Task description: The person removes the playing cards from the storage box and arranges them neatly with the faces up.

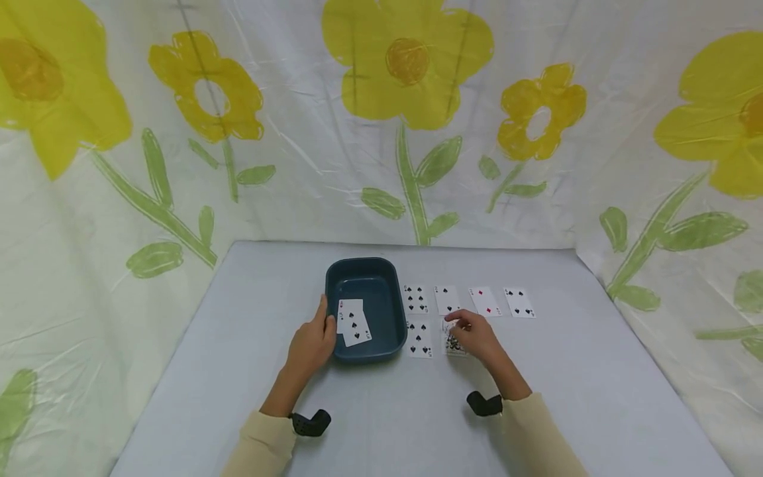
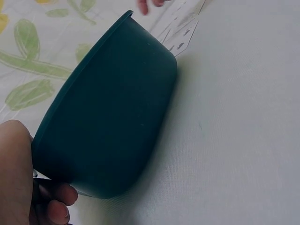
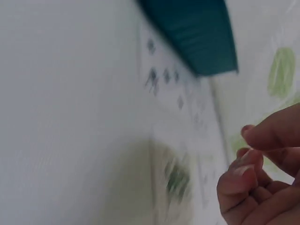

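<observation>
My left hand (image 1: 312, 341) grips the left side of a dark teal plastic bin (image 1: 399, 305), thumb at its rim and fingers against the outer wall. Inside the bin, a three of spades (image 1: 357, 329) overlaps another playing card (image 1: 350, 305) with a red corner mark. Over on the right, my right hand (image 1: 473, 332) hovers above a playing card with a dense black figure (image 1: 455, 346), covering part of it. Its thumb and fingers are loosely bent close together in the right wrist view, with no card visible between them.
Right of the bin lies a row of face-up cards: one with several spades (image 1: 415, 299), a two of spades (image 1: 446, 298), a two of diamonds (image 1: 485, 301) and another spade card (image 1: 520, 303). Below the row, a spade card (image 1: 420, 340) lies beside the bin. A flower-printed sheet (image 1: 298, 192) surrounds the table.
</observation>
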A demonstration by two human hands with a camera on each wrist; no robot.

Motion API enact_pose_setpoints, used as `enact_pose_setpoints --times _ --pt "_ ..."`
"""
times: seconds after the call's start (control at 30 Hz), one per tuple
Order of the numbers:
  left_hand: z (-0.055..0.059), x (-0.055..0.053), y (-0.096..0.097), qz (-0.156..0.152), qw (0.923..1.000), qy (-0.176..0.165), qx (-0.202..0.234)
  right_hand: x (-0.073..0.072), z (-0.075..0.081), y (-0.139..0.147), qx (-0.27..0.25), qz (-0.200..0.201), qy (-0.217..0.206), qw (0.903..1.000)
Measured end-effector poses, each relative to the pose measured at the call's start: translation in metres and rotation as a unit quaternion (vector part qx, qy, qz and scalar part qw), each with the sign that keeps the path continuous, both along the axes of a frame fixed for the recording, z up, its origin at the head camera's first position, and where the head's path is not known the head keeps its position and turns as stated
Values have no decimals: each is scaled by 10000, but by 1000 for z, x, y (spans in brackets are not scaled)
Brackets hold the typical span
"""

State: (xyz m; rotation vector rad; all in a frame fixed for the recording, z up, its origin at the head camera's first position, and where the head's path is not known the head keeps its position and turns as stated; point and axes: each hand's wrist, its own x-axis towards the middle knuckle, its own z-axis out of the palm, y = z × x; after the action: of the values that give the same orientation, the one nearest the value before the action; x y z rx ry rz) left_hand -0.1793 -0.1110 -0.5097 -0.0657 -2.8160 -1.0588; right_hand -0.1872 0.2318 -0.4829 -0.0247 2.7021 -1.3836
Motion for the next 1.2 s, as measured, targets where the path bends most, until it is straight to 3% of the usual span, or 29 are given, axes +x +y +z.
enact_pose_setpoints --times 0.1,0.2,0.3,0.37,0.43,0.73,1.2 --pt "0 0 -1 15 10000 -37 5 -1 13 -22 -977 230 5 9949" --pt "1 -1 -1 27 10000 -35 27 -2 27 -48 -1759 898 52 9803" --pt "0 -1 -1 32 10000 -73 34 -4 33 -76 -2110 1692 -38 9627" --pt "-1 0 -1 48 9999 -138 41 -7 32 -94 -2062 2069 -220 9561" --pt "-3 0 0 40 9998 -191 67 -10 27 -110 -1788 2289 -385 9561" --pt "-8 2 3 -82 9999 -42 -39 -20 5 -150 -553 2154 -1068 9691" --pt "2 2 -4 -80 9999 60 -130 -20 6 -167 -446 2647 -1051 9575"
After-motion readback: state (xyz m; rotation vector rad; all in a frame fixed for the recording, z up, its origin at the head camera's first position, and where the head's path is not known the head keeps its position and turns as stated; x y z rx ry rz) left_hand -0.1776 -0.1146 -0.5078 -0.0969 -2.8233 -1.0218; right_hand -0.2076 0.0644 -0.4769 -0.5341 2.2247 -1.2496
